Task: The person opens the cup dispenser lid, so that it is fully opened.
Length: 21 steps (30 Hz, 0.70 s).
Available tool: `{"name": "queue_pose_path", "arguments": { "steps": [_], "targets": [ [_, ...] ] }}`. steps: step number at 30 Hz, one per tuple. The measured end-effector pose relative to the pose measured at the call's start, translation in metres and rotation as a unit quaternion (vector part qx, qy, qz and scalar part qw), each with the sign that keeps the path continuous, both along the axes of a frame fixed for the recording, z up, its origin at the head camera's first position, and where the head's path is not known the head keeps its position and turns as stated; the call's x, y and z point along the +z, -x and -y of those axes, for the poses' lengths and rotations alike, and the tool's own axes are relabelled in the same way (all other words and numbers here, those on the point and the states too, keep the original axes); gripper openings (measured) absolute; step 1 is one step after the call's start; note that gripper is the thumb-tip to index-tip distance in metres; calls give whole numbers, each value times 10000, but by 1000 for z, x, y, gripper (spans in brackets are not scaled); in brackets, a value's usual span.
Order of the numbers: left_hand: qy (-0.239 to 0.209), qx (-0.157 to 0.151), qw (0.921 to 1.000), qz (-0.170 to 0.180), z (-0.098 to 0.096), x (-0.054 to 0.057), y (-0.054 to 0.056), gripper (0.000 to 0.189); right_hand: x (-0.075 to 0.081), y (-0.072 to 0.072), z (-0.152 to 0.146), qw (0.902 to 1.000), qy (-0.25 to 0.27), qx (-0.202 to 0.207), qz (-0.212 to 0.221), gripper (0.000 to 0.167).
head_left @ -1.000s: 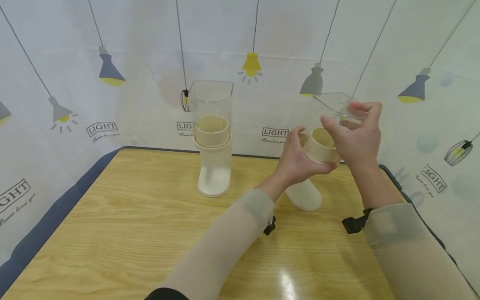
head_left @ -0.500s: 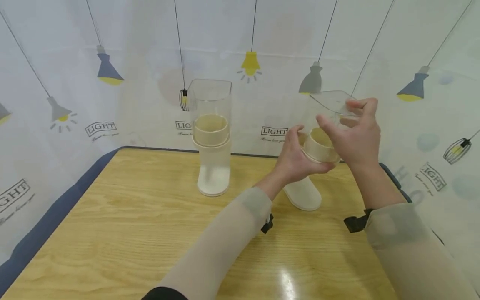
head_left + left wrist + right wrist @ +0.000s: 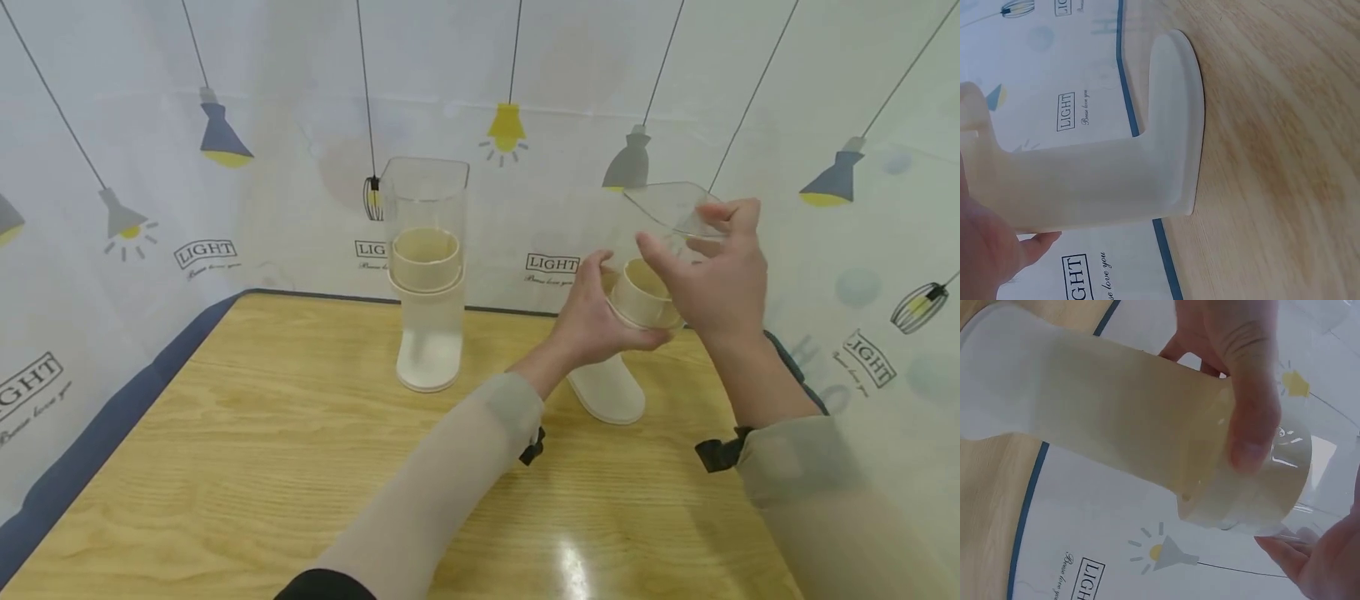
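A cream stand (image 3: 609,392) with a foot-shaped base is at the right of the table, topped by a cream cup-like collar (image 3: 643,296) and a clear square-mouthed container (image 3: 671,207). My left hand (image 3: 588,325) grips the collar from the left, thumb across its front. On the container's right side, my right hand (image 3: 723,279) holds the clear wall near the rim, thumb and fingers apart around it. In the left wrist view the stand's column (image 3: 1091,181) runs down to the base on the table. The right wrist view shows the left thumb (image 3: 1254,425) pressing over the collar.
A matching cream stand (image 3: 430,333) with its own clear container (image 3: 425,187) stands upright left of centre. Behind the wooden table (image 3: 247,433) hangs a white curtain (image 3: 300,125) printed with lamps. Dark blue edging borders the table.
Both hands keep their hold on the collar and container. The head view shifts slightly; the stands stay in place.
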<state>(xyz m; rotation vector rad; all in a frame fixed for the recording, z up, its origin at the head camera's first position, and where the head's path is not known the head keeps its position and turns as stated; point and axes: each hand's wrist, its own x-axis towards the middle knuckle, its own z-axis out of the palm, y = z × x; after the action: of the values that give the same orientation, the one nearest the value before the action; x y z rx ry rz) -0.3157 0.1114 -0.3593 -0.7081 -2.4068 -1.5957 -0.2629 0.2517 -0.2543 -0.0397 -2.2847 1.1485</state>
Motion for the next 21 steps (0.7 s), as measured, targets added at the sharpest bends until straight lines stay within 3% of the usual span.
{"name": "queue_pose_path", "arguments": {
  "steps": [3,8,15,21],
  "targets": [
    [-14,-29,10000,8,0,0,-1,135,0,0,-2,10000,-25,27,-83,63],
    [-137,-118,9998,76,-1,-1,0,136,3,-3,-8,9994,294,-26,193,62],
    [-208,-256,9994,84,-1,-3,3,134,12,-11,-13,9983,-344,241,415,90],
    [-175,-333,9992,152,2,-2,3,134,13,-16,-16,9986,-294,85,427,85]
  ]
}}
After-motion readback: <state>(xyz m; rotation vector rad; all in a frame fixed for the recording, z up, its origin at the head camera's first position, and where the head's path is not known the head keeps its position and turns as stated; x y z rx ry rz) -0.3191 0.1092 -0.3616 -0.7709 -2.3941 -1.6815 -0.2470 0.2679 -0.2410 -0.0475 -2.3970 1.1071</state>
